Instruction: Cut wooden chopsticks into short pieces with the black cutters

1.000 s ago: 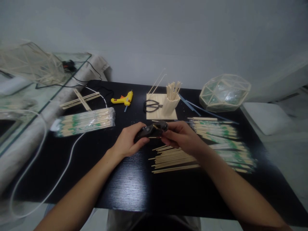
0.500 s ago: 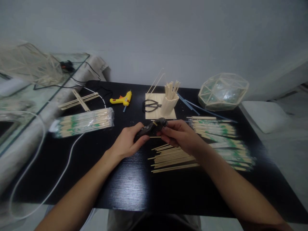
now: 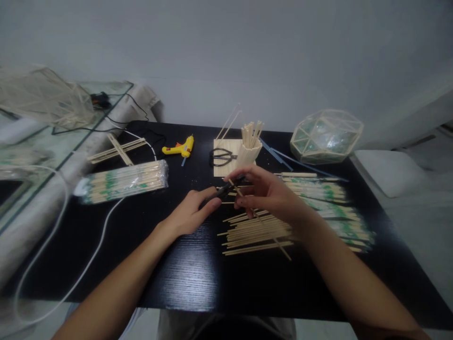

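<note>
Both forearms rise from the lower corners, converging at the frame's centre. The left hand [image 3: 198, 208], knuckles up, is closed around a slim black hand tool [image 3: 223, 191] pointing to the upper right. The right hand [image 3: 265, 192], fingers half curled, grasps a thin, pale wooden stick [image 3: 263, 222] just right of centre, slanting from upper left to lower right.

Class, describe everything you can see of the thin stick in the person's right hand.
The stick is thin, straight and pale tan, and looks like wood or bamboo. The right hand holds it at a slant, fingers hiding part of it. Its upper end is by the dark tool in the left hand; contact is unclear. Its lower end extends past the loose sticks, over the black table.
</note>
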The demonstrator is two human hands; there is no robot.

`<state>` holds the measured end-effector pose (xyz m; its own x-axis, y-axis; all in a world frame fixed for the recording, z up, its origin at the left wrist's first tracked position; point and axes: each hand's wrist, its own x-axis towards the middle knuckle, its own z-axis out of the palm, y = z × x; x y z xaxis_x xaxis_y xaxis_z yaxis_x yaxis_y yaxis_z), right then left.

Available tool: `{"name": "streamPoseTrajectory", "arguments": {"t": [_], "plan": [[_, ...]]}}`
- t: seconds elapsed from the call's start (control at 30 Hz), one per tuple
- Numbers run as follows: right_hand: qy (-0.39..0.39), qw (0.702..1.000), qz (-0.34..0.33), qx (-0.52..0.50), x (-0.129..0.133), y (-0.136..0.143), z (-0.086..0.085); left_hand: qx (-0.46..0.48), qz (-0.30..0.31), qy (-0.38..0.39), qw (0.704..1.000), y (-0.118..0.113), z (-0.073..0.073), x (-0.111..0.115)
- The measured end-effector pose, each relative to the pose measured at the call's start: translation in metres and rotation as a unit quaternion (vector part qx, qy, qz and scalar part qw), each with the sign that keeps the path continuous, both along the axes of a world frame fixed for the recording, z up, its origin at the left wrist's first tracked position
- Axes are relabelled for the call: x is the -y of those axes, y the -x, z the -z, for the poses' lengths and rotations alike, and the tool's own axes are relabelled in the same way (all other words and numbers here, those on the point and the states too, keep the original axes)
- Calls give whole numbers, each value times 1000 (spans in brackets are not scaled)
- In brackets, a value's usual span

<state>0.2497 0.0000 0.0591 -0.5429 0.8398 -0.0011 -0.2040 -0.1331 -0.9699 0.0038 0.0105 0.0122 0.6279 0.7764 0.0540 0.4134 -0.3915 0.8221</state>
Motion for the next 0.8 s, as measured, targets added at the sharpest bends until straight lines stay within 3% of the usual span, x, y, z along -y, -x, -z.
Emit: {"name": "streamPoseTrajectory", "arguments": {"t": [0.2,0.8], "plan": [[56,997,-49,-34,0,0,-1,32,33,32,998,-2,2,2],[88,994,-13,-65,-1,5,5,22,7,41,999,-4,3,3]]}}
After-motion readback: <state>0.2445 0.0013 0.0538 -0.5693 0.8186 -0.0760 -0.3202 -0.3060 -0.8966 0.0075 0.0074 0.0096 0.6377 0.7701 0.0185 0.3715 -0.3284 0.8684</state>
